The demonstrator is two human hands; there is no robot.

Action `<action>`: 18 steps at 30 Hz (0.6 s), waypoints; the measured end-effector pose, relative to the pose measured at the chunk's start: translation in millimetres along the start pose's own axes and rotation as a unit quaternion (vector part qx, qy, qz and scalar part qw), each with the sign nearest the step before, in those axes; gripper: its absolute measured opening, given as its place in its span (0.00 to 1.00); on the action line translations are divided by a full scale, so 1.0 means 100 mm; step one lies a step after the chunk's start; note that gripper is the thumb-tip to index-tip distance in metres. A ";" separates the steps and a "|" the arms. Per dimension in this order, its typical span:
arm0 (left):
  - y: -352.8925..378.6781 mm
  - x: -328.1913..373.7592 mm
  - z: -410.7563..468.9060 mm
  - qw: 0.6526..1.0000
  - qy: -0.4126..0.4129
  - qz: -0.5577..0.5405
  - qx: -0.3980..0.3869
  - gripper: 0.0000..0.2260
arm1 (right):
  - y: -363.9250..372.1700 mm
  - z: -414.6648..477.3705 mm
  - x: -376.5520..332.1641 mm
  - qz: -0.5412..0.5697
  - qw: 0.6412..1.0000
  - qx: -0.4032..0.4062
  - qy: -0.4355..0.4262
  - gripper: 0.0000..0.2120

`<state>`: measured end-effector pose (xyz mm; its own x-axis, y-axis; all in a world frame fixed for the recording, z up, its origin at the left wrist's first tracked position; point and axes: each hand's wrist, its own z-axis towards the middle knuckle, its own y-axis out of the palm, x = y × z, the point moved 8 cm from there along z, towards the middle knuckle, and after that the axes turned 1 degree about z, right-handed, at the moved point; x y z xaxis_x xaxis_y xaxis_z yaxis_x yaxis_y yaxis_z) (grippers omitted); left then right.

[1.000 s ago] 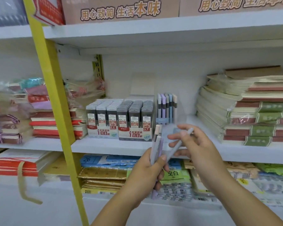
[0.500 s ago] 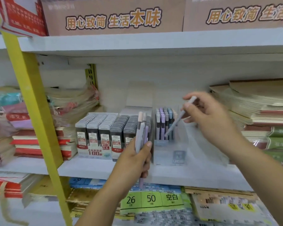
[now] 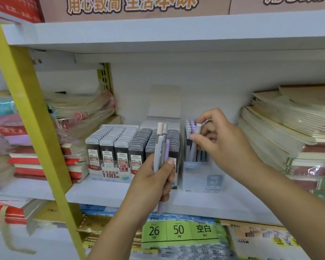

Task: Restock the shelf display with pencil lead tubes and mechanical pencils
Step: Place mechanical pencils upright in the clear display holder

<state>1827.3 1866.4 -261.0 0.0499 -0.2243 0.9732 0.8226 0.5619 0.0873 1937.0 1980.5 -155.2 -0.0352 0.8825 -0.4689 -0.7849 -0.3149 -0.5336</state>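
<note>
My left hand (image 3: 155, 180) grips a bundle of pastel mechanical pencils (image 3: 161, 145) upright in front of the shelf. My right hand (image 3: 217, 139) pinches one grey mechanical pencil (image 3: 194, 142), its lower end down inside the clear pencil display box (image 3: 201, 177) among several purple and blue pencils (image 3: 189, 126). Rows of grey and black pencil lead tubes (image 3: 120, 145) fill a display tray just left of that box, partly hidden behind my left hand.
A yellow upright post (image 3: 32, 117) crosses the left side. Wrapped notebooks (image 3: 77, 113) are stacked on the left and a tall tilted pile of notebooks (image 3: 289, 134) on the right. The white shelf above (image 3: 158, 32) hangs low. Price tags (image 3: 178, 229) sit below.
My right hand has come down and left, lowering its pencil from a slant above the clear box to nearly upright inside it. My left hand has held its bundle roughly in place.
</note>
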 end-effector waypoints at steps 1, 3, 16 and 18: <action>0.00 0.00 0.00 1.000 0.001 0.002 0.000 0.10 | -0.01 0.01 -0.01 0.000 1.000 0.002 0.000 0.17; 0.00 0.00 0.00 1.000 0.000 0.006 -0.001 0.12 | 0.00 0.01 0.01 -0.002 1.000 0.000 0.005 0.16; 0.10 0.08 -0.08 0.999 -0.007 0.002 -0.045 0.12 | 0.16 -0.15 -0.10 0.068 0.994 -0.027 0.083 0.05; 0.15 0.09 -0.08 0.998 -0.002 0.002 -0.057 0.11 | 0.29 -0.23 -0.09 0.139 0.978 -0.087 0.132 0.02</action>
<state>1844.3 1866.3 -252.7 0.0507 -0.2191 0.9744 0.8812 0.4689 0.0596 1928.5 1955.7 -182.7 -0.0529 0.6415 -0.7653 -0.6496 -0.6042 -0.4615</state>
